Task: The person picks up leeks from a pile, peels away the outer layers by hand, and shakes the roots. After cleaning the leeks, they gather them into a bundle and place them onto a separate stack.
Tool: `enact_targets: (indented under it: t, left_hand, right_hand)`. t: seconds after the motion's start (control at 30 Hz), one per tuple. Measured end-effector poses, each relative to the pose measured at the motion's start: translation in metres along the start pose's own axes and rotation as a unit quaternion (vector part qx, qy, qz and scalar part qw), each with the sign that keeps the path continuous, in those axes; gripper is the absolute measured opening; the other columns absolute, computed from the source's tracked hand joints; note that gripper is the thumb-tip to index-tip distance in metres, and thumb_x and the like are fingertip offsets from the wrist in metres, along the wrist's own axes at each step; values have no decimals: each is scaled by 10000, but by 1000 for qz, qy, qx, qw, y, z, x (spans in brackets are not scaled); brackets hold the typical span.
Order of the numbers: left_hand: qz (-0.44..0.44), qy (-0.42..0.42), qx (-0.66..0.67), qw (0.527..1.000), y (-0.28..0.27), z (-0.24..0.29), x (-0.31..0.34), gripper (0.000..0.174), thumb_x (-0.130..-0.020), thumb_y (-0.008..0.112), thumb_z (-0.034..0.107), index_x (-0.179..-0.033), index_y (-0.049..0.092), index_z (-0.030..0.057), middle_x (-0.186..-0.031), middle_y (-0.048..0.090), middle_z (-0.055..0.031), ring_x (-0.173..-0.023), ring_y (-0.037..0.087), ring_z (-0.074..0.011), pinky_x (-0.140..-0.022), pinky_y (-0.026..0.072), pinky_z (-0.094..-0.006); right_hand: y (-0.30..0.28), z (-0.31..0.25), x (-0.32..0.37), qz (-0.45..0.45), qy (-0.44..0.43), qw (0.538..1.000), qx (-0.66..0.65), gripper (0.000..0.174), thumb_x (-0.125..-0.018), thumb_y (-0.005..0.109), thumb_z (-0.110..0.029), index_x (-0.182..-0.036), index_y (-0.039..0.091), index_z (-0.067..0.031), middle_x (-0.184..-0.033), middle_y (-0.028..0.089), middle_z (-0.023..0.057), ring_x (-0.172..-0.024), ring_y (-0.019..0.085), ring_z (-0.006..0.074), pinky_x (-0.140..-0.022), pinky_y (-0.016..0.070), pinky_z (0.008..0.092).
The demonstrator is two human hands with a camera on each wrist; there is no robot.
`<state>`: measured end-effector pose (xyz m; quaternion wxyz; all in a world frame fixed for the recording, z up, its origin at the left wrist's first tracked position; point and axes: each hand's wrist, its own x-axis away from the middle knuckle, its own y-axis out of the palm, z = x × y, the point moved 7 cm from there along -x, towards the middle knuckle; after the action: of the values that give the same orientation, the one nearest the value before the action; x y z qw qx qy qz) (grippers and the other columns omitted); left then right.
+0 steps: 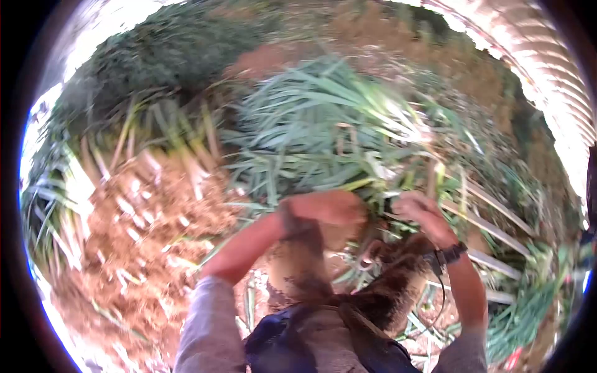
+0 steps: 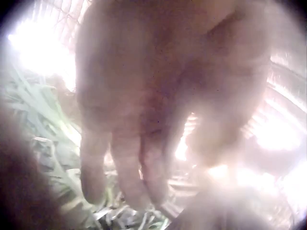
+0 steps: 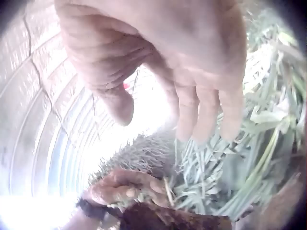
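My left hand point(image 1: 339, 208) hangs over the person's knees in the head view, close above loose green scraps point(image 2: 127, 215). Its fingers point down, loosely bent, with nothing between them in the left wrist view. To its right, my right hand point(image 1: 424, 214) is over the near edge of the leaf heap. The right wrist view shows that hand with its thumb apart from relaxed, nearly straight fingers point(image 3: 208, 112), holding nothing. Just beyond both hands lies a heap of leek-like plants point(image 1: 311, 112), long green leaves to the left and pale stalk ends to the right.
Many leek-like stalks with tangled brown roots point(image 1: 149, 217) are spread at the left. Several long pale stalks point(image 1: 485, 221) lie at the right, beside more green leaves point(image 1: 522, 329). A dark green mass of plants point(image 1: 168, 56) stands behind, under a ribbed arched roof point(image 1: 535, 50).
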<state>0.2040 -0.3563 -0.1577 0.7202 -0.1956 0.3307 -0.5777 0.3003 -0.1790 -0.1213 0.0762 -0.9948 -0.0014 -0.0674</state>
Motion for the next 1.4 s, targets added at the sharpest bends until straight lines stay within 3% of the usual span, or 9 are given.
enact_targets:
  t: [0.1,0.17,0.33,0.63,0.9,1.23,1.33,1.37,1.4]
  left_hand:
    - [44,47,139,988,-10,41,-49,264,-949,577,238,-1021,624,-12,-838,632,-130,-788,596,-211,-742,483,-327]
    - [67,56,162,983,-14,51,-68,249,-946,591,224,-1023,629,-9,-866,652,-118,-788,600,-183,-732,486,-303]
    - [87,26,223,970,0,10,-89,219,-945,597,175,-1050,649,-10,-904,692,-89,-774,639,-147,-697,513,-280]
    - [362,-239,668,605,-41,-74,-20,180,-973,514,140,-1011,595,-16,-778,640,-74,-669,627,-154,-615,512,-282]
    - [505,-305,632,502,-81,-169,-1,210,-980,492,205,-1027,548,9,-736,552,-43,-695,556,-177,-620,511,-378]
    - [603,-90,566,554,-161,-169,47,212,-1011,434,240,-1065,551,72,-745,537,28,-728,535,-120,-699,439,-336]
    - [580,-113,575,566,-144,-165,56,200,-1019,423,225,-1078,540,73,-779,528,24,-736,520,-122,-701,430,-338]
    - [564,-124,579,576,-137,-161,57,201,-1019,426,232,-1077,534,73,-779,522,24,-734,517,-123,-691,432,-339]
    - [556,-138,581,577,-129,-158,60,228,-1020,417,245,-1071,538,58,-774,520,10,-731,520,-135,-676,447,-349]
  right_hand:
    - [-3,35,-44,123,3,962,-243,261,-942,571,-172,-1125,584,14,-1048,635,111,-994,614,195,-865,501,320]
    - [4,69,-65,105,-259,960,4,188,-911,590,-113,-1049,602,14,-965,630,94,-856,602,163,-790,500,282]
    - [162,203,-51,-311,9,940,138,195,-912,593,-126,-1049,603,12,-954,630,88,-834,597,155,-765,497,273]
    - [251,261,12,-547,136,823,68,208,-916,600,-151,-1049,606,9,-934,631,75,-795,588,141,-720,491,257]
    - [215,262,-29,-559,192,806,24,221,-918,605,-173,-1049,608,6,-917,631,65,-760,580,129,-680,485,243]
    - [178,272,-80,-514,192,833,74,239,-922,612,-201,-1049,611,2,-895,632,51,-717,570,113,-630,479,225]
    - [104,283,-127,-352,-28,919,177,245,-923,615,-209,-1049,612,1,-889,632,47,-704,567,108,-615,477,219]
    - [74,210,-157,-145,172,951,-211,282,-946,585,-264,-1084,609,-20,-883,636,62,-693,579,110,-535,473,231]
    - [46,198,-166,-85,110,985,104,310,-954,569,-272,-1134,590,-20,-923,644,83,-704,611,140,-499,498,255]
